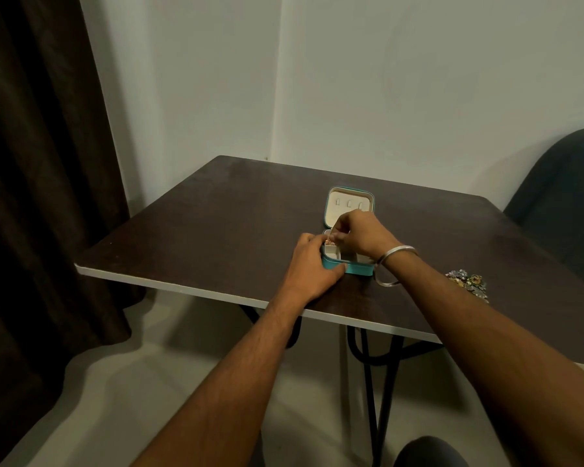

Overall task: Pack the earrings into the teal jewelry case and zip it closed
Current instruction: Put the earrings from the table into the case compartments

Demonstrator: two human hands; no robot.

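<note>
Left hand (312, 264) grips the open teal case (358, 268) on the counter (216, 224); right hand (361, 235) pinches an earring (331, 242) inside.

A home room; dark curtain (41, 197), small table (216, 224)

No text, label, brand, number or sign can be read anywhere in this view. The teal jewelry case (349, 210) shows only plain cream lining inside its raised lid and a bare teal wall at the front, with no lettering visible on either. The dark worktop (216, 214) likewise carries no print that can be made out.
</note>
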